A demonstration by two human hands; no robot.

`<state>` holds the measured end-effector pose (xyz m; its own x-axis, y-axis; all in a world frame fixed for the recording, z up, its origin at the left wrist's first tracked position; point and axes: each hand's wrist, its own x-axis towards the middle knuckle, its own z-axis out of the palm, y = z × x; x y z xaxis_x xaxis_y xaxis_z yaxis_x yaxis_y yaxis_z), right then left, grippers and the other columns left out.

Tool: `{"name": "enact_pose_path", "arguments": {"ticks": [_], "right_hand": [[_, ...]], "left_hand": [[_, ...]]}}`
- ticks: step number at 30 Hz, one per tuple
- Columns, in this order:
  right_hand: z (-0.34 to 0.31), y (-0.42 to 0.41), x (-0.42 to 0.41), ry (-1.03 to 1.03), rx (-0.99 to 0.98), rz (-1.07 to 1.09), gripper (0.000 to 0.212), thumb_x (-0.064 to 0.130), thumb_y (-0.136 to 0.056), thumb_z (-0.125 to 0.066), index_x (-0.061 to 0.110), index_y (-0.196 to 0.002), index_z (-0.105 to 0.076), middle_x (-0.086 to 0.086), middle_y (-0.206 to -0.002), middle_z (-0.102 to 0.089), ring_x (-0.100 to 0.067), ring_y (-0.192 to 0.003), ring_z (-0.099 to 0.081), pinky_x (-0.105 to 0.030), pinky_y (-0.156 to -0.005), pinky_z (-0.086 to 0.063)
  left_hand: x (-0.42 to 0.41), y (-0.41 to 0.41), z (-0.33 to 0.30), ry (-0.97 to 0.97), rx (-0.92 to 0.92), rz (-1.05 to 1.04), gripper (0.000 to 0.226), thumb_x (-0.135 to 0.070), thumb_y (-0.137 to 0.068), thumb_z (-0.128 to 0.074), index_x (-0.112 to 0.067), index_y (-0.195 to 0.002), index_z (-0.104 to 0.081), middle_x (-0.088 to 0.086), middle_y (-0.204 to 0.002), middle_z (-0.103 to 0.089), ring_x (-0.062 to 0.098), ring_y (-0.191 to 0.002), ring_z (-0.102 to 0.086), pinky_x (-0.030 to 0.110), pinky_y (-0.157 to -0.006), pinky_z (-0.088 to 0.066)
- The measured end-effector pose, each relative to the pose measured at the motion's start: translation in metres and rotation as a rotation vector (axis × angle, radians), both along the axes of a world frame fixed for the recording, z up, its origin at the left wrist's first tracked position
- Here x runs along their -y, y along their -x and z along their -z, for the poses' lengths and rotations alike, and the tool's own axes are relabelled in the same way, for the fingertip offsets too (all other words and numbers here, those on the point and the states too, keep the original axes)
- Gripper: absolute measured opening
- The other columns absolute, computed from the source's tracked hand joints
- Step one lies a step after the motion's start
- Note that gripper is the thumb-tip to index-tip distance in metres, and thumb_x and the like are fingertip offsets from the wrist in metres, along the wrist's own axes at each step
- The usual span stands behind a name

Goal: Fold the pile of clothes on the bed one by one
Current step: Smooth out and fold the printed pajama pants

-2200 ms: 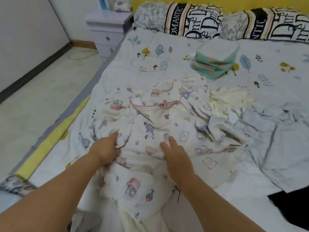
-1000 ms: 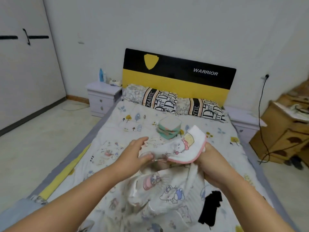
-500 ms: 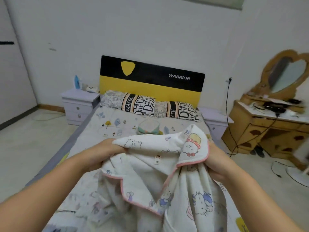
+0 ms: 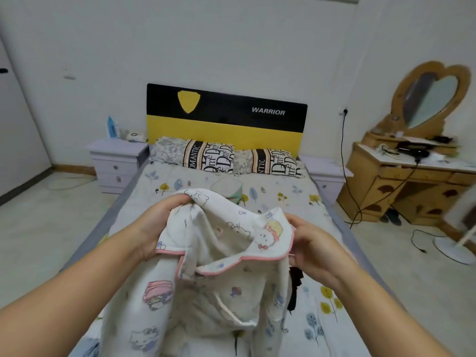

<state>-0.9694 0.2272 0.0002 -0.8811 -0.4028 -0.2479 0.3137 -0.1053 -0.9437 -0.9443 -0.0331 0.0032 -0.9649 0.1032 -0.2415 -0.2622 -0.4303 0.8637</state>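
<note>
the left hand (image 4: 157, 225) clenches a bunched top edge of the garment (image 4: 219, 274), raised over the bed (image 4: 296, 202). the right hand (image 4: 313, 249) pinches its pink-trimmed collar corner. the garment hangs lengthwise downward, collar up, toward the person.

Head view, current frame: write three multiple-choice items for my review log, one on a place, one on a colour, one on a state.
1. Where is the folded green stack?
A. on the nightstand
B. on the bed, near the pillows
C. on the floor

2. What colour trims the cartoon-print garment?
A. pink
B. blue
C. black

3. How is that garment held?
A. lying flat on the bed
B. in the left hand alone
C. lifted, gripped by both hands

Key: 1 B, it sits on the sheet just in front of the pillows. 2 A, pink piping edges the collar. 3 C, the left hand and right hand each grip an upper edge.
</note>
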Motion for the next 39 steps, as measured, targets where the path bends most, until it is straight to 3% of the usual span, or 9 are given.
{"name": "enact_pose_path", "arguments": {"ticks": [3, 7, 11, 13, 17, 23, 29, 36, 39], "right_hand": [[0.003, -0.017, 0.008, 0.013, -0.054, -0.132, 0.049, 0.023, -0.082, -0.063, 0.039, -0.126, -0.049, 0.0, -0.109, -0.07, -0.024, -0.095, -0.067, -0.04, -0.081, -0.052], [0.013, -0.037, 0.022, -0.474, -0.442, -0.305, 0.102, -0.004, -0.075, -0.068, 0.053, -0.139, -0.013, 0.025, -0.133, -0.044, -0.001, -0.11, -0.057, -0.013, -0.074, -0.049], [0.013, -0.034, 0.019, -0.576, -0.542, -0.093, 0.043, -0.012, -0.078, -0.055, 0.021, -0.104, -0.066, 0.016, -0.083, -0.065, 0.004, -0.069, -0.06, -0.008, -0.057, -0.042], [0.009, -0.03, 0.008, -0.563, -0.503, 0.075, 0.02, -0.01, -0.081, -0.054, 0.007, -0.082, -0.065, 0.009, -0.059, -0.058, -0.007, -0.055, -0.052, -0.013, -0.047, -0.038], [-0.006, -0.025, -0.01, -0.457, -0.384, 0.298, 0.02, -0.003, -0.086, -0.055, 0.011, -0.076, -0.066, -0.001, -0.054, -0.06, -0.01, -0.046, -0.053, -0.021, -0.044, -0.038], [-0.025, -0.03, -0.018, -0.412, -0.399, 0.395, 0.02, -0.001, -0.086, -0.056, 0.012, -0.079, -0.069, -0.009, -0.06, -0.055, -0.018, -0.054, -0.046, -0.026, -0.053, -0.035], [-0.028, -0.034, -0.034, -0.481, -0.442, 0.477, 0.019, 0.001, -0.087, -0.052, 0.009, -0.084, -0.069, -0.011, -0.063, -0.058, -0.021, -0.056, -0.05, -0.026, -0.052, -0.037], [-0.019, -0.029, -0.061, -0.563, -0.33, 0.569, 0.019, 0.01, -0.09, -0.053, 0.002, -0.073, -0.057, -0.016, -0.064, -0.055, -0.025, -0.059, -0.051, -0.032, -0.059, -0.035], [-0.014, -0.03, -0.068, -0.585, -0.308, 0.568, 0.021, 0.014, -0.091, -0.052, 0.005, -0.072, -0.056, -0.015, -0.065, -0.056, -0.025, -0.061, -0.051, -0.031, -0.058, -0.035]], "left_hand": [[-0.003, -0.003, -0.009, -0.017, -0.004, -0.011, 0.049, -0.022, -0.093, -0.04, -0.009, -0.061, -0.075, 0.01, -0.067, -0.07, 0.022, -0.057, -0.068, 0.03, -0.054, -0.056], [-0.007, -0.006, -0.017, -0.005, -0.028, 0.01, 0.05, -0.022, -0.093, -0.04, -0.01, -0.055, -0.071, 0.006, -0.058, -0.066, 0.017, -0.048, -0.064, 0.022, -0.048, -0.053], [0.0, -0.016, -0.024, 0.093, -0.029, 0.033, 0.043, -0.015, -0.09, -0.045, -0.011, -0.058, -0.073, 0.008, -0.061, -0.067, 0.018, -0.051, -0.065, 0.024, -0.049, -0.055], [0.013, -0.021, -0.022, 0.222, -0.07, 0.03, 0.016, -0.005, -0.078, -0.059, -0.011, -0.072, -0.073, 0.009, -0.069, -0.068, 0.015, -0.052, -0.064, 0.021, -0.048, -0.053], [0.04, -0.027, -0.004, 0.813, -0.069, 0.153, 0.055, -0.016, -0.048, -0.069, -0.025, -0.099, -0.051, 0.01, -0.086, -0.054, 0.016, -0.053, -0.047, 0.023, -0.044, -0.039], [0.025, -0.034, 0.03, 1.327, -0.307, 0.002, 0.018, -0.026, -0.058, -0.048, -0.017, -0.073, -0.05, 0.0, -0.072, -0.055, 0.015, -0.063, -0.047, 0.027, -0.055, -0.036], [-0.002, -0.035, 0.048, 0.756, -0.104, -0.173, 0.026, -0.024, -0.085, -0.061, -0.01, -0.064, -0.055, 0.006, -0.062, -0.053, 0.016, -0.057, -0.048, 0.026, -0.053, -0.033], [0.004, -0.035, 0.03, 0.298, -0.086, 0.375, 0.086, -0.03, -0.034, -0.095, -0.006, -0.105, -0.052, 0.008, -0.087, -0.068, 0.017, -0.076, -0.066, 0.026, -0.06, -0.055], [0.01, -0.033, 0.027, 0.305, -0.1, 0.519, 0.078, -0.015, -0.044, -0.092, -0.007, -0.108, -0.048, 0.008, -0.093, -0.063, 0.02, -0.084, -0.063, 0.03, -0.067, -0.056]]}}
